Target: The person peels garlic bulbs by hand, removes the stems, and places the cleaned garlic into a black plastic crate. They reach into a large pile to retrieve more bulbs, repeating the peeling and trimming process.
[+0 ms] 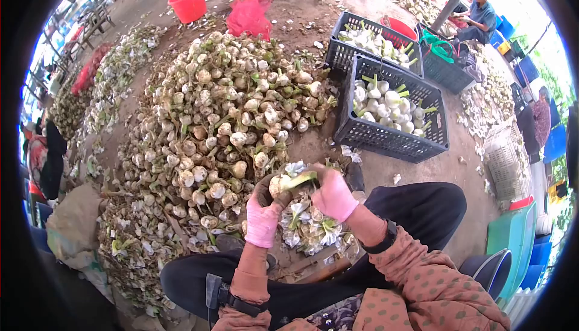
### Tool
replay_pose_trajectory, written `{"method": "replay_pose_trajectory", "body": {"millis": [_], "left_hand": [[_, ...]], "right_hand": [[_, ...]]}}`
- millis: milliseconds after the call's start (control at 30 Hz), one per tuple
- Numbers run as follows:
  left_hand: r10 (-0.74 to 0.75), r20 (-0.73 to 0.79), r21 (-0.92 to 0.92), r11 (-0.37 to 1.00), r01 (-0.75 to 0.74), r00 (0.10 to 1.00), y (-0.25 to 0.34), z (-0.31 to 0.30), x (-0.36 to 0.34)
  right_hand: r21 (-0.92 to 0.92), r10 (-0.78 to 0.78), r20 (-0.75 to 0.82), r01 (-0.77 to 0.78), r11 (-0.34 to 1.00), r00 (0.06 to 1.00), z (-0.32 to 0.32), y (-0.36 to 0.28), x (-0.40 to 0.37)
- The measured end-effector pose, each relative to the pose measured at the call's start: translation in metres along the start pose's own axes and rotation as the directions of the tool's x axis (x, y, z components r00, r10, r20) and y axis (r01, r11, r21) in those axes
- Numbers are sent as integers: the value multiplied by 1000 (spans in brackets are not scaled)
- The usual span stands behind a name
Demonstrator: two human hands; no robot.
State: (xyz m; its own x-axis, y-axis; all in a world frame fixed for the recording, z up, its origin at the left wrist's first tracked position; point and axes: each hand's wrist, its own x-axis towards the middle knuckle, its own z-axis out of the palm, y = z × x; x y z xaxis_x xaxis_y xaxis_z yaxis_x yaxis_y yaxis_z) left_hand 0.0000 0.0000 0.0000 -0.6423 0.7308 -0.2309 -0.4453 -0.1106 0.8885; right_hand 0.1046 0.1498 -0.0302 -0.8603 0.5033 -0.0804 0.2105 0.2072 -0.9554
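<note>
I see the left hand (263, 207) curled round a garlic bulb (277, 186); the right hand (333, 192) bends at its green stem (300, 179), grip too blurry to tell.

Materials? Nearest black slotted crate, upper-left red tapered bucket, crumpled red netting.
Nearest black slotted crate: probably moulded plastic, satin; regular wall openings.
Upper-left red tapered bucket: likely smooth plastic; even colour.
Crumpled red netting: probably synthetic mesh; sheer, limp folds, fibre unclear.
</note>
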Motion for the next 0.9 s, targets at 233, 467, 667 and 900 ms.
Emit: {"method": "replay_pose_trajectory", "body": {"millis": [233, 467, 667, 900], "left_hand": [[-107, 278, -216, 961, 171, 955, 11, 17, -16], [-136, 146, -191, 968, 163, 980, 7, 18, -9], [-139, 154, -196, 966, 168, 978, 0, 12, -1], [-193, 95, -408, 887, 215, 977, -1, 15, 1]], "right_hand": [[-558, 169, -239, -278, 782, 956, -32, 30, 30], [56, -22, 173, 12, 998, 985, -53, -50, 2], [-62, -138, 98, 144, 988, 986, -38, -56, 1], [-404, -356, -60, 303, 863, 933, -12, -46, -5]]}}
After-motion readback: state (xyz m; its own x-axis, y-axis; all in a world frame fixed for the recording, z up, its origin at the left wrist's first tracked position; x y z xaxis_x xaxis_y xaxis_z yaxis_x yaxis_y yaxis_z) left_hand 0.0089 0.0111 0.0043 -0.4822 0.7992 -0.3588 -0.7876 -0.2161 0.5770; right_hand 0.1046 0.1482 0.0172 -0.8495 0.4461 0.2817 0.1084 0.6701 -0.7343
